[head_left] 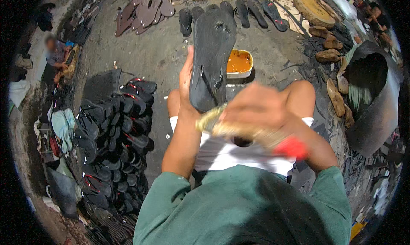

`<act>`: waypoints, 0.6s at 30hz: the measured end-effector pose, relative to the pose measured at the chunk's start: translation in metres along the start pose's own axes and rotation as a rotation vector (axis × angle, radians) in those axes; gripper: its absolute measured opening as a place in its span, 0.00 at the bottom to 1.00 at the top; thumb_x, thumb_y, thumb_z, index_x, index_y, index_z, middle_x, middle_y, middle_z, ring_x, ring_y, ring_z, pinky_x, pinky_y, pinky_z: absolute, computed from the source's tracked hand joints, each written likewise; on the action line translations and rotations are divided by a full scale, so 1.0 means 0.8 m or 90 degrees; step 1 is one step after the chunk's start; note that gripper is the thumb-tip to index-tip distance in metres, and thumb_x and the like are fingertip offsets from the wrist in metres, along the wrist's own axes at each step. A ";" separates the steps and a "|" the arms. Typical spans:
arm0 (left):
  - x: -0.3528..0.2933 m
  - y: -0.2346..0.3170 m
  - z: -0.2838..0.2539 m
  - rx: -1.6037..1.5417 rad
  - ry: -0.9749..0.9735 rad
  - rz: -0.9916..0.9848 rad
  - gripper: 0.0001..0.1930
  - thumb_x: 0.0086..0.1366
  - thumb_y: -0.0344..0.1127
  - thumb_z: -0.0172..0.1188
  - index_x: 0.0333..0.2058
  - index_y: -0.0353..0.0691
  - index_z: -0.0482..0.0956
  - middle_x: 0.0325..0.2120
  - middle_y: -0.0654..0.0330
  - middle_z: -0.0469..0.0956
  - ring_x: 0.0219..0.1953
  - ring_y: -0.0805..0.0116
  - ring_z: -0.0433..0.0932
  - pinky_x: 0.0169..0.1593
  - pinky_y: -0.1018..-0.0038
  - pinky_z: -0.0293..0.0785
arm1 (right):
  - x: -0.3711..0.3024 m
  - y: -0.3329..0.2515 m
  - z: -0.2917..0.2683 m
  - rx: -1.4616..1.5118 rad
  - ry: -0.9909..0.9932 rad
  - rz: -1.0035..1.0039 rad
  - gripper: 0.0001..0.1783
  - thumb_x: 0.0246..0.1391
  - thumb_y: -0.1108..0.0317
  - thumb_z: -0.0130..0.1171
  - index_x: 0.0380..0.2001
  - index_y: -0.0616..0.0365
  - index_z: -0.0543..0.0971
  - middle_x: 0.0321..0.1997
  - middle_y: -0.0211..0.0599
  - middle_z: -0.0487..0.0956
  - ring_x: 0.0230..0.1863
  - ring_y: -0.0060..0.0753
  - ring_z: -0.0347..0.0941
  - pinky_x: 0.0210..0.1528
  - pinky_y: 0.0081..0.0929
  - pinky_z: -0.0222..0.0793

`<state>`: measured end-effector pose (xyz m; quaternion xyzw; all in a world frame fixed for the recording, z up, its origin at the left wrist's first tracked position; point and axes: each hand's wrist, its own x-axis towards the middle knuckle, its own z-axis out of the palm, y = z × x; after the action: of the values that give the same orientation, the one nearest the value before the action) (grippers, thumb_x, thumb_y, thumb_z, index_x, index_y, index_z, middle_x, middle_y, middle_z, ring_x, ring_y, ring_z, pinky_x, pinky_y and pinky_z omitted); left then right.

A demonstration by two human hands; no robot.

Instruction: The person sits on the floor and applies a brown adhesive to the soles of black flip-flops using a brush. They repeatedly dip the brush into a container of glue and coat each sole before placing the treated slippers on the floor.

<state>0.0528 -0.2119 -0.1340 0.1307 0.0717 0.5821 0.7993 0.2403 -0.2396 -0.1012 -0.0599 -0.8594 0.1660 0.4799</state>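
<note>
Black rubber sole (pixel 211 59) upright at 12 o'clock, my left hand (pixel 186 80) clasped round its edge | right hand (pixel 256 110) fisted on brush (pixel 247 132), bristles touching sole's bottom end | glue tub (pixel 239 63) just behind | sandal pile (pixel 113 134) at 9 o'clock | risk: I judge drips could land on my shorts (pixel 222 153).

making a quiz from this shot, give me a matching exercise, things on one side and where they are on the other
Things:
1. black sole
2. brush
3. tub of orange glue
4. stack of finished sandals

Places:
a. on the ground ahead of the knees
b. in the left hand
c. on the person's left side
d. in the right hand

Pairs: 1-b, 2-d, 3-a, 4-c
</note>
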 end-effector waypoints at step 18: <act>-0.031 -0.031 0.000 0.013 -0.067 0.013 0.24 0.79 0.44 0.37 0.64 0.35 0.64 0.57 0.48 0.74 0.55 0.59 0.78 0.60 0.62 0.76 | 0.064 0.080 -0.029 -0.038 0.258 0.352 0.13 0.55 0.59 0.68 0.40 0.54 0.86 0.35 0.40 0.84 0.35 0.38 0.81 0.39 0.32 0.73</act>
<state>0.0678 -0.2425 -0.1420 0.1696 0.0343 0.5817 0.7948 0.2291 -0.1607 -0.0708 -0.3362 -0.7022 0.2494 0.5759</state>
